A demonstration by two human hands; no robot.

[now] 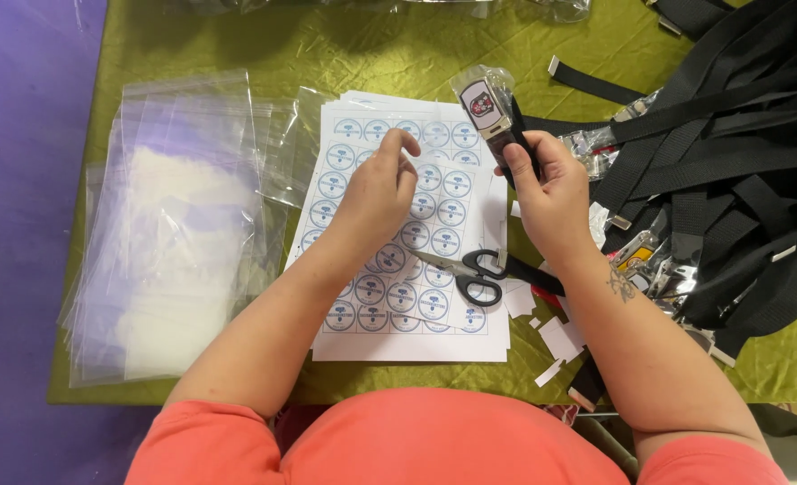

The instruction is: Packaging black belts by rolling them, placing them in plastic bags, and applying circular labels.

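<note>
R hand [549, 184] is closed round a black belt strap with a metal buckle [493, 110], thumb across the front, fingers wrapped behind; wrist cocked up, forearm running in from lower right. Buckle end is wrapped in clear plastic & sticks up out of the fist, long axis leaning slightly up-left, face toward the camera.

L hand [382, 187] sits palm-down over the sticker sheet [398, 269], fingers curled, thumb & forefinger pinched close at the tip near the sheet's upper rows. Can't tell if a sticker is between them. Forearm comes in from lower left.

Sheet lies flat on the green tablecloth [398, 54], rows of round blue-and-white stickers, more sheets stacked under it. Scissors [479, 271] lie shut on the sheet's right part, between the two forearms, blades pointing left, handles right. White paper offcuts [556, 341] just right of the sheet's lower corner.

Left: stack of clear plastic bags [174, 224], its far side overhanging the cloth's left edge, overlapping the sheet's left side. Right: heap of black belts [731, 180] near the R hand. Open cloth only above the sheet.
</note>
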